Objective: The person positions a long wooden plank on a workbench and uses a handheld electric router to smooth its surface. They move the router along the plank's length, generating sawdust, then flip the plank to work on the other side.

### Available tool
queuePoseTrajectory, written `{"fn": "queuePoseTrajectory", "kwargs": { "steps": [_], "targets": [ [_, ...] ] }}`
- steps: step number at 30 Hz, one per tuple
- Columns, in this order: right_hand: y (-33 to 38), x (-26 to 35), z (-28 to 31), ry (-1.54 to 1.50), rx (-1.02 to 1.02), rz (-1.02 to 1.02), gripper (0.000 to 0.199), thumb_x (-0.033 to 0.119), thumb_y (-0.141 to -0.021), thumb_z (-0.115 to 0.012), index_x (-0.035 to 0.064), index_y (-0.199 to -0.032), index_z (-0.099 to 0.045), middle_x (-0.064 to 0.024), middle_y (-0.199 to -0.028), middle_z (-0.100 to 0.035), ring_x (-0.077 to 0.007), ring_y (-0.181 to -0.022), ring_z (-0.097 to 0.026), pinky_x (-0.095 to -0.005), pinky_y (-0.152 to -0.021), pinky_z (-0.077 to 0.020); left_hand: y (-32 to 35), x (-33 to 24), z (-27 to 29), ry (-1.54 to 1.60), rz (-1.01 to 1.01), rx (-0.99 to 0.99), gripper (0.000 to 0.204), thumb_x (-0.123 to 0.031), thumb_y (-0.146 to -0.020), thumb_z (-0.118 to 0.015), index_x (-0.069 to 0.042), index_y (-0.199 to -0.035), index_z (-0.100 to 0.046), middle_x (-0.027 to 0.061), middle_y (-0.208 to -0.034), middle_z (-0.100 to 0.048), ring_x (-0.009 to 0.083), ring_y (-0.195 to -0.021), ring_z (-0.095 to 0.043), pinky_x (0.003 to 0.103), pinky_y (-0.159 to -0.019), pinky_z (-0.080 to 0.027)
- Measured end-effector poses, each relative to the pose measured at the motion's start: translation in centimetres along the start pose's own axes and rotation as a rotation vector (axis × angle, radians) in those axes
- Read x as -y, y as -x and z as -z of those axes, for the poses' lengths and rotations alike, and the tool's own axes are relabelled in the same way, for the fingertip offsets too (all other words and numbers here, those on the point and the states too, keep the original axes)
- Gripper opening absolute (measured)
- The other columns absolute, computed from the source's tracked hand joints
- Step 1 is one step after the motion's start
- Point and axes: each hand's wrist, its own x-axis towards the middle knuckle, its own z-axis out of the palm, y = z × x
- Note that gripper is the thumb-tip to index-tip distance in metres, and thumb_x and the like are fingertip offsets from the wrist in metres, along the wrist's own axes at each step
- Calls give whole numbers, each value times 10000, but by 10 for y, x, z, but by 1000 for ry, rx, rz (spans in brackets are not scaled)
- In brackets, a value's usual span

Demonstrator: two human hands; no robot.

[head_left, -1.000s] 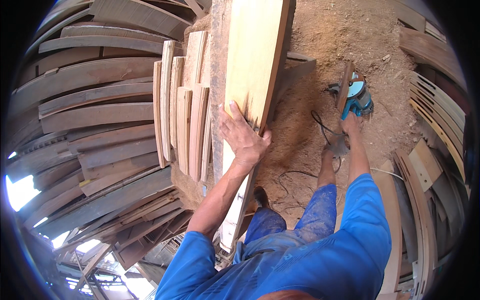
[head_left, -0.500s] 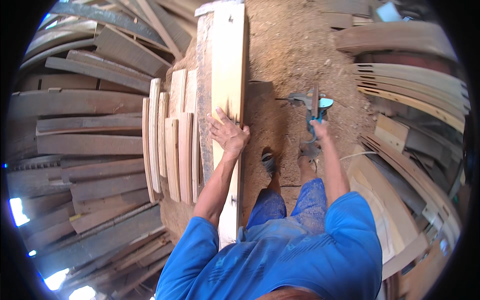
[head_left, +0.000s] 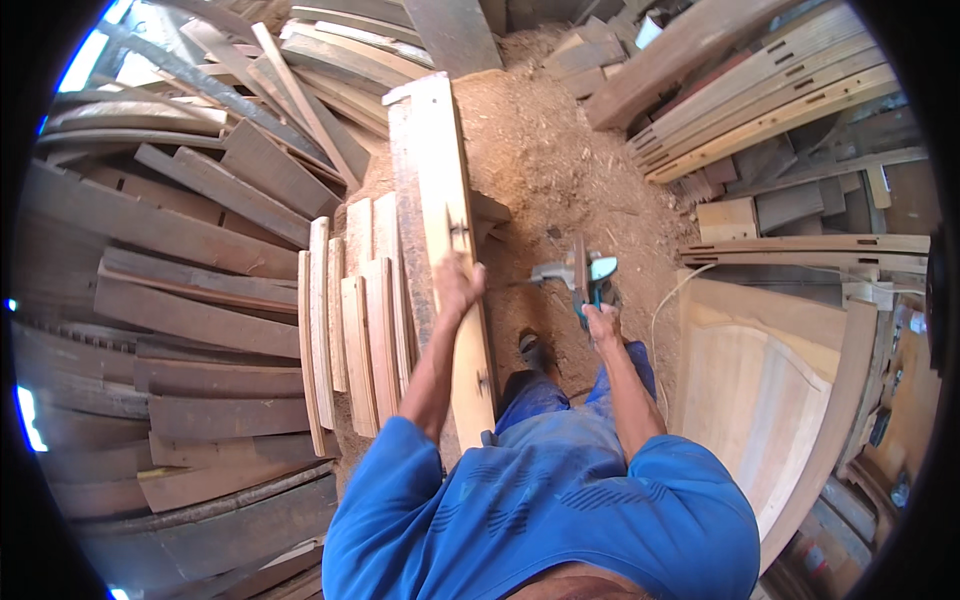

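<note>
A long pale wooden plank with dark slots lies lengthwise along a brown, worn timber support. My left hand is on the plank's middle, its fingers bent over the top and its thumb at the right edge; the fingers are slightly smeared. My right hand is closed round the grip of a teal and grey handheld power tool. A brown strip stands out along the tool, and a grey part points left. The tool is right of the plank, apart from it, above the sawdust; its exact kind is unclear.
Short light boards stand left of the support, with stacked dark planks beyond. Slotted rails lie at the far right. A panelled wooden door is near right, beside a pale cord. Sawdust covers the floor.
The view has shifted. My left hand has gone from lying spread on the plank to bent fingers over it. My right hand, still holding the power tool, is nearer the plank.
</note>
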Motion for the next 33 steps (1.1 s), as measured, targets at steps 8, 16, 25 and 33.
{"fn": "queuePoseTrajectory", "kwargs": {
  "steps": [8,16,25,33],
  "targets": [
    [74,7,-49,-361,147,-175,265,260,-856,-676,77,-672,-619,-3,-674,-592,-129,-582,-551,-305,-547,-438,209,46,-68,384,77,449,489,-288,-898,-667,4,-1280,-571,200,-1160,-697,307,-1106,-671,397,-951,-529],
    [145,133,-42,-507,302,-83,259,310,-901,-677,76,-790,-679,-7,-730,-623,-125,-622,-555,-311,-586,-455,196,42,-84,536,251,354,849,-464,-959,-580,42,-1536,-218,333,-1446,-461,421,-1347,-480,451,-1136,-369],
    [140,137,-16,-434,290,128,222,263,-889,-690,82,-777,-628,25,-728,-555,-81,-650,-501,-294,-598,-428,150,-35,-56,620,-3,436,1222,-519,-765,-811,131,-1529,-112,360,-1523,-326,370,-1447,-339,394,-1188,-297],
    [164,180,33,-568,345,103,182,264,-929,-654,84,-902,-644,35,-789,-602,-53,-694,-546,-234,-633,-450,144,-62,-82,669,137,413,1172,-467,-758,-823,126,-1523,-162,348,-1480,-401,360,-1398,-419,377,-1152,-343]
  ]
}}
